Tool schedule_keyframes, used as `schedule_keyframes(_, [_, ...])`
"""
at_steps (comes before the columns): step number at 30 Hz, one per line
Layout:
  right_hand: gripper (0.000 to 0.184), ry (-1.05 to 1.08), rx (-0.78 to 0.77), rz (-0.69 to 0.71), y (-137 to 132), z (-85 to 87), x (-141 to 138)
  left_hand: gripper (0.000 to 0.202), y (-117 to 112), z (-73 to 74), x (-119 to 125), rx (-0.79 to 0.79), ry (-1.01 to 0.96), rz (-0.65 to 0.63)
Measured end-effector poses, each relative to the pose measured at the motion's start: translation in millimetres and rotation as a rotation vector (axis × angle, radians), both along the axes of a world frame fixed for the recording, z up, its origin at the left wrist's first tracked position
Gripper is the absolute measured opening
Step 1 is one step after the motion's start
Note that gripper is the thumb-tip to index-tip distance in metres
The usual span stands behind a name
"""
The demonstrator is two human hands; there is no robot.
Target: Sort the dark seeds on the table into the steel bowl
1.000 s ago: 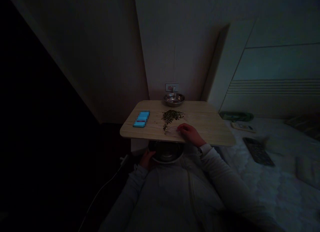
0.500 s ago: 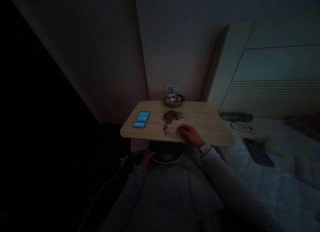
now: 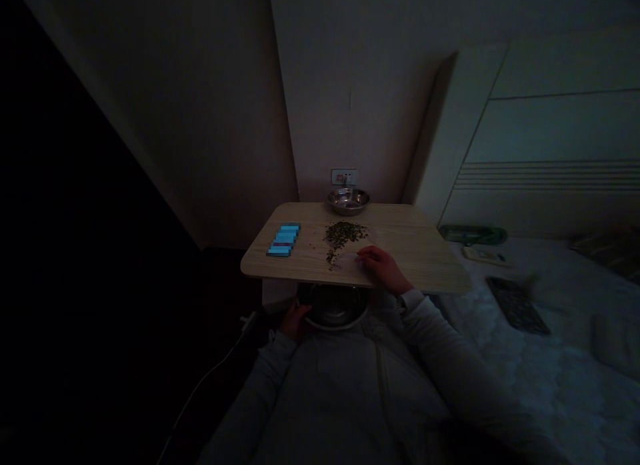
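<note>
Just below the table's front edge, my left hand [image 3: 295,319] grips the left rim of a wide metal bowl [image 3: 334,313], whose far part is hidden under the tabletop. My right hand [image 3: 383,268] is over the front of the wooden table [image 3: 420,251], fingers pinched on the edge of a thin, clear plastic piece [image 3: 349,260]. Its exact kind is too dim to make out. Beyond it is a loose heap of small dark-green grains [image 3: 343,233], with a thin trail running toward the plastic piece. A few stray grains lie to the left.
A phone [image 3: 284,240] with a lit, pixelated screen lies at the table's left. Another metal bowl [image 3: 349,201] stands at the back by a wall socket [image 3: 345,177]. On the right are a bed [image 3: 560,358], a green bottle [image 3: 473,235] and a dark flat item [image 3: 517,305].
My right hand has shifted very slightly to the right, still pinching the clear plastic piece. My left hand and the bowl it grips look unmoved.
</note>
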State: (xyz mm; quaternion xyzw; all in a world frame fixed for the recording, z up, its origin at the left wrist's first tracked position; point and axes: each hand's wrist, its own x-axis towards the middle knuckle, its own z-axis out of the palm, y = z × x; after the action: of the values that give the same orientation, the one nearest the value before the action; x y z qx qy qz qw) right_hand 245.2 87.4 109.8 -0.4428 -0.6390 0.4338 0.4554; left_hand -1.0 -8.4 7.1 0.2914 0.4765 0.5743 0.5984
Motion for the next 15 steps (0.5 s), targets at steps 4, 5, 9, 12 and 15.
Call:
schedule_keyframes(4, [0.018, -0.026, 0.034, -0.008, 2, -3.0, -1, 0.042, 2, -4.2, 4, -0.051, -0.042, 0.043])
schedule_keyframes(5, [0.019, -0.029, 0.037, -0.007, 2, -3.6, -1, 0.043, 2, -4.5, 4, -0.069, -0.05, 0.059])
schedule_keyframes(9, [0.021, -0.02, 0.036, 0.02, 3, -4.9, -1, 0.041, 2, -0.6, 4, -0.095, -0.055, 0.084])
schedule_keyframes(12, [0.022, -0.042, 0.05, 0.043, 3, -4.7, -1, 0.041, 0, 4.1, 1, -0.067, -0.031, 0.068])
schedule_keyframes(15, [0.022, -0.068, 0.063, 0.049, 3, -4.4, 0, 0.041, -1, 5.7, 1, -0.051, -0.014, 0.049])
